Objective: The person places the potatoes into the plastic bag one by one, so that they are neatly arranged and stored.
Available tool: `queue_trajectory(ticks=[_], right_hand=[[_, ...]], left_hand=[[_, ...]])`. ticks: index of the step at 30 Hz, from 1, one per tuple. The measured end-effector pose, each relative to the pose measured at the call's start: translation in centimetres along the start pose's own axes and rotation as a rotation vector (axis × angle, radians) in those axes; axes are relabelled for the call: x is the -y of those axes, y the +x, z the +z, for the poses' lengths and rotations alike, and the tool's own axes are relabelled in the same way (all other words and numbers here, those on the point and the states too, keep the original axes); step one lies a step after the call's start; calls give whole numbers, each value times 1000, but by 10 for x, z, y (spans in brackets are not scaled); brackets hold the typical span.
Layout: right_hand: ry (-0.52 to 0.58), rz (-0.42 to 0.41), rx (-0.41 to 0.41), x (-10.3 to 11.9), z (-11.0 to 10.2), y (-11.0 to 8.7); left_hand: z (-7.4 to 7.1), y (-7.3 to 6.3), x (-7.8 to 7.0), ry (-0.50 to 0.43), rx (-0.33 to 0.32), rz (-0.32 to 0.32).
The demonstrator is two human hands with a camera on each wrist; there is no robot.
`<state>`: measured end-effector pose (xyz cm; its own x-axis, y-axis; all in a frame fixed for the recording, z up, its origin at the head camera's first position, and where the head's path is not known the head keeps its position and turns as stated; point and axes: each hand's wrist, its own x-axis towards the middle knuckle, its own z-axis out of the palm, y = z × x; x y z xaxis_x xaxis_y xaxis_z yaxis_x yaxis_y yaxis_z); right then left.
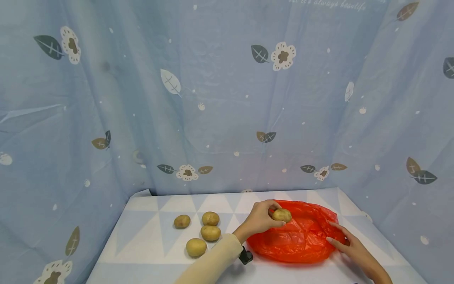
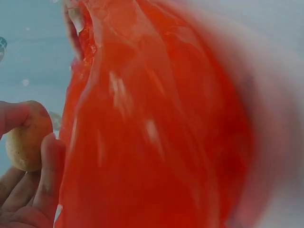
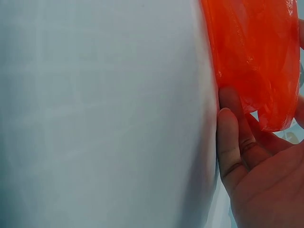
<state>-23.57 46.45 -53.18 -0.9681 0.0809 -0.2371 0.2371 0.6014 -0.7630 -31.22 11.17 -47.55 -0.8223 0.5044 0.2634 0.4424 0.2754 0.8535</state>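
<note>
My left hand [image 1: 259,219] pinches a yellow-brown potato [image 1: 282,215] between thumb and fingers, over the left part of a red plastic bag [image 1: 296,242]. In the left wrist view that potato [image 2: 29,137] is held beside the bag's rim, apart from the tabletop. The bag lies crumpled on the table, its mouth spread toward the back. At its right edge, my right hand [image 1: 349,245] grips the plastic between thumb and fingers. Fingers of this hand [image 3: 266,175] are against the bag's film in the right wrist view. The bag's inside is mostly hidden.
Several loose potatoes lie left of my left forearm, among them a front one [image 1: 196,247] and a far-left one [image 1: 182,221]. The table [image 1: 142,236] has a pale triangle-patterned cover. A blue printed curtain [image 1: 227,98] hangs behind and at both sides.
</note>
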Motion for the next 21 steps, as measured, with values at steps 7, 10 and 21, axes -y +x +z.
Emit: queue_trajectory(ticks=[7,10,21], right_hand=[[23,14,-5,-2,0,-1],[25,16,0,-3,2,-3],[11,-10,-26,-2,4,-2]], left_hand=[[17,7,3,70,-11,-78],[20,10,7,87,-15,-93],[26,21,21,94,-23,-130]])
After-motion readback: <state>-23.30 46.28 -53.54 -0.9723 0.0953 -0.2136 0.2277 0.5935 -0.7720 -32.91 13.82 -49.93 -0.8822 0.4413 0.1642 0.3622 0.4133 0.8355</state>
